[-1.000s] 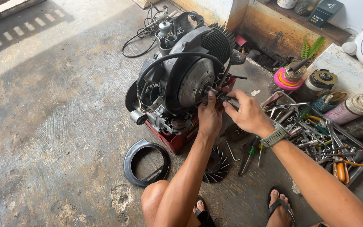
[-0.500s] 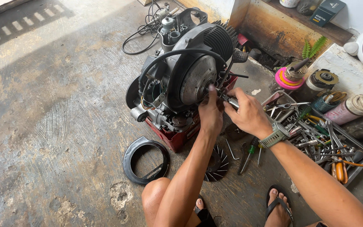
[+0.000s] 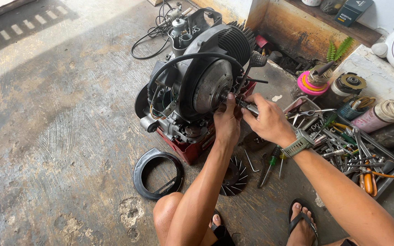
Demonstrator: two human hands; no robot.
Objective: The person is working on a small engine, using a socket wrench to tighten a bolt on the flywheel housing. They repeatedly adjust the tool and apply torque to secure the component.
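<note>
On the concrete floor (image 3: 46,136), a small engine (image 3: 197,86) is propped on a red crate (image 3: 192,148), its round metal flywheel (image 3: 210,86) exposed. The left hand (image 3: 228,120) is pressed against the flywheel's hub, fingers curled about it. The right hand (image 3: 265,120) is closed around a slim metal tool (image 3: 247,107), whose tip is set at the hub; its exact kind cannot be told. A black ring cover (image 3: 157,174) and a black finned fan (image 3: 233,175) are laid on the floor just beside the knees, so the outer parts are judged already removed, while the flywheel is still mounted and its centre fastening is judged to be the part in hand. A tray of tools (image 3: 356,150) is set to the right, with a screwdriver (image 3: 270,164) lying near it. Compared with the frame a second earlier, both hands are found at the same hub, barely shifted; engine and loose parts are unmoved.
</note>
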